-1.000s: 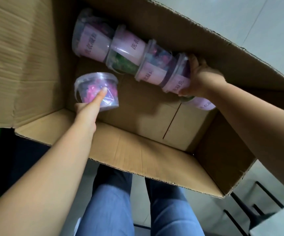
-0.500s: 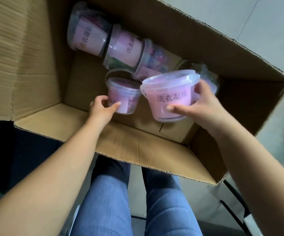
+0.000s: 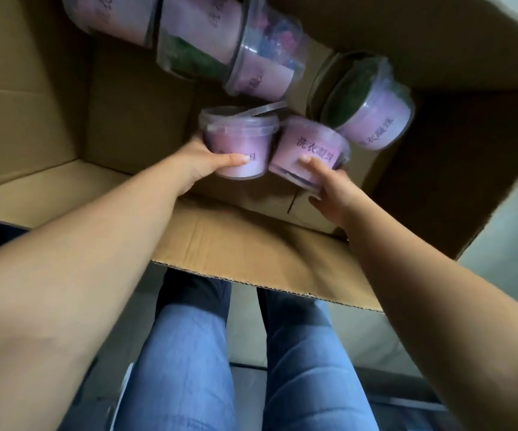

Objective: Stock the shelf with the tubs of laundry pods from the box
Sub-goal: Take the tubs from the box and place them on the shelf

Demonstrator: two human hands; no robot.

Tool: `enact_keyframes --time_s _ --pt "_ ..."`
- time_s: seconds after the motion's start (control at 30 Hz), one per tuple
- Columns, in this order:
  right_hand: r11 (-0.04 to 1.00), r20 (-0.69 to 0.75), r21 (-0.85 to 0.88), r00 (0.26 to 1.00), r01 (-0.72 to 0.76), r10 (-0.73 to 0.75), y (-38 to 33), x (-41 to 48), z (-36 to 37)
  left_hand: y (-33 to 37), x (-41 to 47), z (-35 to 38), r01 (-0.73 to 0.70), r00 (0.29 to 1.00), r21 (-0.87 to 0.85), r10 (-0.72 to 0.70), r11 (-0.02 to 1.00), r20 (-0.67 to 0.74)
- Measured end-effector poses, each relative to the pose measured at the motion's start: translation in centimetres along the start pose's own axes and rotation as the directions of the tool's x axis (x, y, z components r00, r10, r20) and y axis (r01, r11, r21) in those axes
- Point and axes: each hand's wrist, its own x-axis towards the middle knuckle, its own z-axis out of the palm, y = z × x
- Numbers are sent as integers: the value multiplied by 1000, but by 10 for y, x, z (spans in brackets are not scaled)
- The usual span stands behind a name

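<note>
Fingers of the left hand (image 3: pixel 200 161) wrap the side of an upright pink tub (image 3: pixel 239 141) at frame centre, thumb across its label, much as half a second ago. Fingers of the right hand (image 3: pixel 334 189) grasp a second pink tub (image 3: pixel 309 149) just to its right; half a second ago this tub was held upright above the box floor, and now it is tipped over, lid toward the hand, low beside the first tub and touching or nearly touching it. Both sit inside the open cardboard box (image 3: pixel 251 244). A tilted tub with green contents (image 3: pixel 366 112) lies at upper right, and a row of three more tubs (image 3: pixel 220 35) lies on its side along the top edge. Below the box, blue jeans (image 3: pixel 189 368) show. The view now sits closer to the box.
</note>
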Motion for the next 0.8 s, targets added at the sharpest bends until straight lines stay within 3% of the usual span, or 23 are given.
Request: enact_keyframes --time_s 0.17,0.27,0.37,0.43,0.57,0.7,0.8 --pt "992 18 128 1000 -3 1 3 -20 1 6 -19 -1 74 997 -119 -74 990 3" --pt "996 67 88 997 20 -26 2 -59 -9 16 -59 -3 183 982 -254 -166 950 90" --pt "993 132 40 984 113 -117 -10 -108 -15 34 -112 -12 193 972 -313 -139 930 187" --pt "977 185 9 960 212 -210 -33 -148 -13 54 -155 -24 137 976 -349 -67 927 207" --pt "889 314 -25 848 457 -427 -89 -227 1 100 -240 -47 -72 987 -467 131 881 95" --pt "758 447 -56 695 650 -563 -128 -307 7 126 -323 -55 -317 923 -558 384 767 2" --pt "667 523 -41 585 744 -620 -142 -353 6 127 -383 -55 -464 866 -555 487 690 -119"
